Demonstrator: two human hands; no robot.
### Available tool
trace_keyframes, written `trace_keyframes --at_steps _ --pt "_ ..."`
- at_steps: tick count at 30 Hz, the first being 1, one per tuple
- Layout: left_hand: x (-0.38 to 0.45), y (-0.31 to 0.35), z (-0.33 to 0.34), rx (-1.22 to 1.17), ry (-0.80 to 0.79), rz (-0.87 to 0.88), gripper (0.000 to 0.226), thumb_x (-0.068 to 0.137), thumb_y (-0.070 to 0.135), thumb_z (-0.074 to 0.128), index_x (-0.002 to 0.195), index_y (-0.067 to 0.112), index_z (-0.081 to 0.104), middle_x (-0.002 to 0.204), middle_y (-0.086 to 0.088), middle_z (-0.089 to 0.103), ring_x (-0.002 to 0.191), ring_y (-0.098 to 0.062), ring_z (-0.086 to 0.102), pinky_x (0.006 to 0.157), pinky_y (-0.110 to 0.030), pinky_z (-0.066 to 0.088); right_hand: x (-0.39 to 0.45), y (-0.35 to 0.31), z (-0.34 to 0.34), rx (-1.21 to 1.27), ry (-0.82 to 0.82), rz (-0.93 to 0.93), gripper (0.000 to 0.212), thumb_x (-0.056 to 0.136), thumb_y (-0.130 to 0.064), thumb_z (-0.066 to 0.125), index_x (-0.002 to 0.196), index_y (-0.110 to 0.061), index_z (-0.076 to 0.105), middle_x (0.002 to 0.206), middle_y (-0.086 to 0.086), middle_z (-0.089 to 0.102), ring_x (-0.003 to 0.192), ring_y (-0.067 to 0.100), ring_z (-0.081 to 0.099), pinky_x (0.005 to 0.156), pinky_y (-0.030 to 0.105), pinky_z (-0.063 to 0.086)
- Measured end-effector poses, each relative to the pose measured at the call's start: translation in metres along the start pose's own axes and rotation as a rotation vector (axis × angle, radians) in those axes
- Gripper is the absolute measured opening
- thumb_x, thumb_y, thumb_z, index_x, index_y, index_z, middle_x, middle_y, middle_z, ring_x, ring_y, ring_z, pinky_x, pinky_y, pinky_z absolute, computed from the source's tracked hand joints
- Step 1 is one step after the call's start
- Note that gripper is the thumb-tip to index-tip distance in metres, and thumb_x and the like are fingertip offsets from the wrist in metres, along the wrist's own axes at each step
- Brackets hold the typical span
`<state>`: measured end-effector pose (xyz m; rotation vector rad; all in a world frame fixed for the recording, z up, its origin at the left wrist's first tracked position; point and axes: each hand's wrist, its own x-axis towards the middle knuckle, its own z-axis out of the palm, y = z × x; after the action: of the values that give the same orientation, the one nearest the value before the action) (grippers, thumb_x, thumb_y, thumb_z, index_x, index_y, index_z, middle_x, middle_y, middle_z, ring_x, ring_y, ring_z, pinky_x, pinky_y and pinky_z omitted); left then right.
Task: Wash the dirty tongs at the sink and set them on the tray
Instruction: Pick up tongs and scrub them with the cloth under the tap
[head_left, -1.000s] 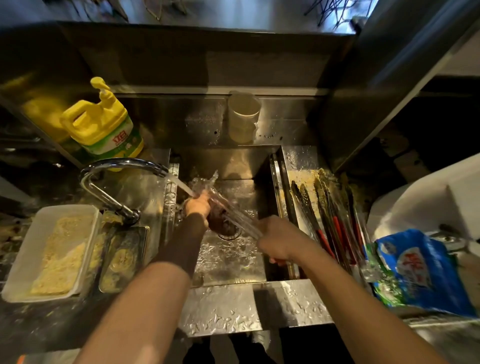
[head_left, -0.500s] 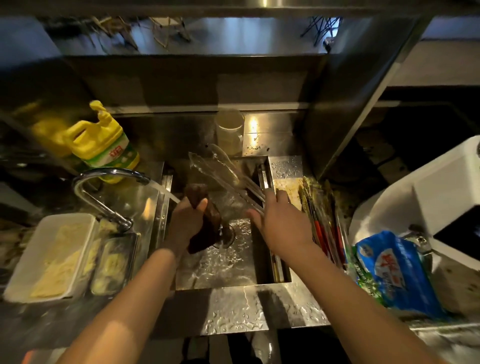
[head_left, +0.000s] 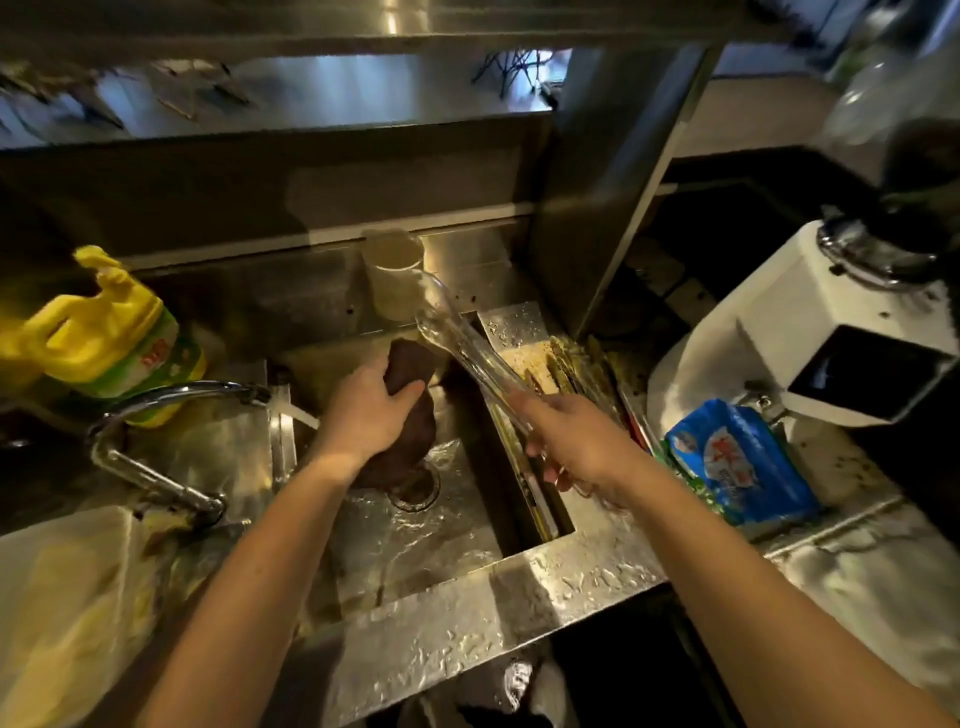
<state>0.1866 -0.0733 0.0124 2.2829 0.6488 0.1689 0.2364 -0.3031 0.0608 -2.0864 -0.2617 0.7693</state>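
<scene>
clear tongs (head_left: 457, 338) are gripped by the right hand (head_left: 576, 447) above the sink (head_left: 447, 525), tips raised; a dark sponge (head_left: 410, 364) is clutched by the left hand (head_left: 363, 415); washing seems near done, placing on the tray (head_left: 519, 332) remains

1. Single view only: head-worn wide-angle camera, so there is no second view and no shared region.
2. It looks forward and steeply down onto the sink (head_left: 415, 535); both forearms enter from the bottom edge.
3. Close range: the sink basin fills the centre, with the faucet (head_left: 156, 415) at left and the counter (head_left: 857, 561) at right.
4. Strong edge distortion; the upper shelf (head_left: 311, 88) bends across the top.
5. Motion blur at the frame edges.
</scene>
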Motion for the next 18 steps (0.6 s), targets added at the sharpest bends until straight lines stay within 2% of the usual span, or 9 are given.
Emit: trace_keyframes --at_steps 2,4,5,7,11,13,15,18 --pt "0.002 0.015 0.006 0.013 -0.054 0.056 0.036 0.091 0.039 0.062 0.119 0.016 0.062 0.111 -0.003 0.067 0.105 -0.026 0.062 0.079 -0.028 0.038 -0.012 0.007 -0.008 -0.032 0.086 -0.029 0.054 0.091 -0.069 0.043 0.102 -0.021 0.064 0.082 0.017 0.072 0.045 0.014 0.060 0.043 0.026 0.048" --pt "0.002 0.036 0.016 0.040 -0.116 0.111 0.038 0.092 0.040 0.061 0.119 0.015 0.061 0.113 -0.005 0.067 0.105 -0.028 0.062 0.084 -0.034 0.046 -0.027 0.018 -0.019 -0.053 0.168 -0.040 0.050 0.087 -0.074 0.042 0.093 -0.032 0.068 0.070 0.009 0.071 0.043 0.012 0.061 0.042 0.026 0.050" --pt "0.002 0.046 0.023 0.053 -0.143 0.139 0.037 0.092 0.040 0.061 0.117 0.014 0.061 0.112 -0.007 0.068 0.104 -0.029 0.063 0.086 -0.037 0.049 -0.035 0.022 -0.025 -0.062 0.211 -0.041 0.046 0.083 -0.077 0.042 0.080 -0.038 0.067 0.061 0.002 0.068 0.042 0.012 0.061 0.043 0.027 0.051" --pt "-0.003 0.077 0.040 0.080 -0.191 0.208 0.033 0.091 0.040 0.062 0.109 0.012 0.062 0.103 -0.009 0.068 0.097 -0.030 0.064 0.080 -0.038 0.050 -0.056 0.035 -0.045 -0.086 0.300 -0.041 0.046 0.079 -0.079 0.041 0.064 -0.042 0.063 0.055 -0.003 0.066 0.041 0.011 0.060 0.045 0.029 0.051" --pt "-0.030 0.146 0.076 0.089 -0.278 0.375 0.032 0.091 0.043 0.061 0.110 0.017 0.062 0.091 0.005 0.060 0.084 -0.017 0.056 0.067 -0.030 0.040 -0.107 0.066 -0.096 -0.165 0.453 -0.049 0.055 0.082 -0.077 0.038 0.077 -0.027 0.062 0.071 0.003 0.068 0.051 0.006 0.060 0.056 0.034 0.049" --pt "-0.051 0.183 0.096 0.115 -0.323 0.469 0.030 0.090 0.046 0.062 0.101 0.018 0.061 0.090 0.004 0.062 0.086 -0.020 0.059 0.067 -0.031 0.039 -0.138 0.086 -0.124 -0.172 0.511 -0.031 0.059 0.081 -0.075 0.039 0.088 -0.023 0.066 0.075 0.005 0.066 0.061 0.009 0.063 0.059 0.037 0.051" --pt "-0.079 0.225 0.119 0.137 -0.371 0.577 0.026 0.088 0.047 0.064 0.086 0.022 0.058 0.080 0.005 0.060 0.082 -0.021 0.059 0.062 -0.031 0.038 -0.174 0.109 -0.155 -0.127 0.581 -0.022 0.055 0.079 -0.072 0.041 0.100 -0.030 0.069 0.072 0.001 0.066 0.058 0.006 0.060 0.057 0.034 0.049" --pt "-0.123 0.285 0.153 0.089 -0.453 0.713 0.026 0.088 0.044 0.067 0.071 0.034 0.049 0.068 0.018 0.051 0.066 -0.005 0.049 0.053 -0.011 0.032 -0.230 0.143 -0.199 -0.056 0.681 -0.027 0.037 0.078 -0.071 0.044 0.100 -0.051 0.066 0.066 -0.015 0.063 0.052 -0.001 0.055 0.056 0.027 0.045"
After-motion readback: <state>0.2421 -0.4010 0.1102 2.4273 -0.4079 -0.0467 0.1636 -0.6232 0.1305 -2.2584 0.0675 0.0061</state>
